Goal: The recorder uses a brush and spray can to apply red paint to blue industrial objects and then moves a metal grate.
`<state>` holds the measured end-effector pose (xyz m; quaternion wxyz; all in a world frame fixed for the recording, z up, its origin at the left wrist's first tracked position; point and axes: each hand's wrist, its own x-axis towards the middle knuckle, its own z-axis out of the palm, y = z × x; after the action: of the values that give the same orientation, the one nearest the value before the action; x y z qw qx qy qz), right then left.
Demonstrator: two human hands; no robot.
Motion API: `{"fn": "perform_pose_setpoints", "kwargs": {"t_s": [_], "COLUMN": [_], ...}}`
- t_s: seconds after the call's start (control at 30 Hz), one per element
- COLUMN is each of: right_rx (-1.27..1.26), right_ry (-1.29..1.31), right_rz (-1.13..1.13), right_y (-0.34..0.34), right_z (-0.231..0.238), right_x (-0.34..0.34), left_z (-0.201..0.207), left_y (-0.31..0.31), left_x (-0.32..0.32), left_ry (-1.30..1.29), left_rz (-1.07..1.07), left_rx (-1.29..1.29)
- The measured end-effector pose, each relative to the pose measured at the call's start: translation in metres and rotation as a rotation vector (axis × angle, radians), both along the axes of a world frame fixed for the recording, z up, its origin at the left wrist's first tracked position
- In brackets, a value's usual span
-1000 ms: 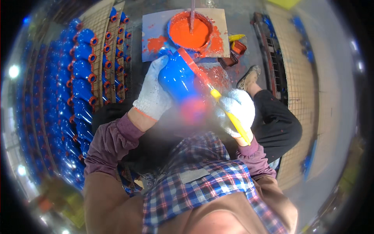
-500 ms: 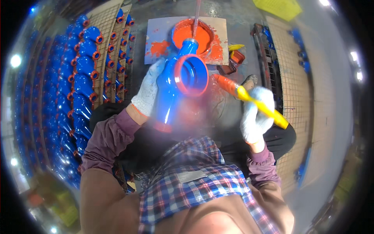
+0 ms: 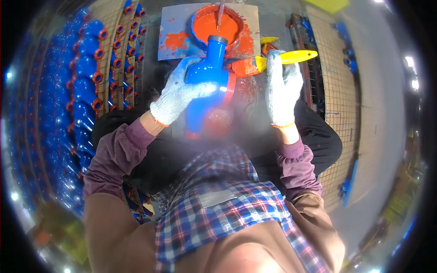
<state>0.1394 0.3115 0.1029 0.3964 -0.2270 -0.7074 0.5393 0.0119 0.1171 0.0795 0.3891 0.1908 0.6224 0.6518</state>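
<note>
since half a second ago, the blue fitting (image 3: 207, 73) has turned so that its wide, red-rimmed mouth, which faced up toward the camera, now points to the right, and the brush (image 3: 298, 56) has swung up until it lies nearly level, its orange-red bristles right at the upper part of that rim; whether they touch it, i cannot tell. nearest is the checked apron (image 3: 227, 218) with a grey patch across it, between two purple cuffs, and beyond it the black trousers (image 3: 318, 141) spread to either side. over the lap, the left grip (image 3: 180, 93), in a white knitted glove, is closed round the left side of the fitting's body, thumb laid across the front, the other fingers mostly hidden behind. the right grip (image 3: 283, 88), gloved alike, has the brush pinched between thumb and fingertips where the yellow handle nears the bristles, with the handle's end jutting out to the right. the fitting hangs tilted between the hands, its red lower end hazy, its narrow dark-ringed end reaching up in front of the bucket (image 3: 194, 36). that bucket holds red paint with a stick (image 3: 221, 16) standing in it, on a splashed board (image 3: 170, 17). racked blue pieces (image 3: 86, 68) with red rims line the left; a mesh rack (image 3: 339, 91) runs along the right, and a yellow-green crate (image 3: 332, 3) shows at the far edge.
</note>
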Motion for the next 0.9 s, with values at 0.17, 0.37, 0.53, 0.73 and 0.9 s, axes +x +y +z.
{"fn": "perform_pose_setpoints", "kwargs": {"t_s": [0.17,0.37,0.53,0.73,0.9], "right_rx": [-0.008,0.623,0.827,0.432,0.363], "right_ry": [0.198,0.13,0.067,0.203,-0.081], "right_rz": [0.027,0.238,0.449,0.079,-0.064], "right_y": [-0.03,-0.028,-0.014,-0.001,0.053], "right_z": [0.0,0.004,0.019,0.019,0.024], "right_x": [0.012,0.038,0.056,0.053,0.004], "left_z": [0.004,0.003,0.008,0.018,0.014], "left_y": [0.005,0.003,0.003,-0.003,0.01], "left_x": [0.001,-0.013,-0.011,-0.018,-0.005], "left_ry": [-0.239,-0.706,-0.363,-0.654,0.809], "left_rz": [0.137,0.021,-0.019,-0.024,-0.187], "left_rx": [0.097,0.175,0.385,0.283,-0.252]}}
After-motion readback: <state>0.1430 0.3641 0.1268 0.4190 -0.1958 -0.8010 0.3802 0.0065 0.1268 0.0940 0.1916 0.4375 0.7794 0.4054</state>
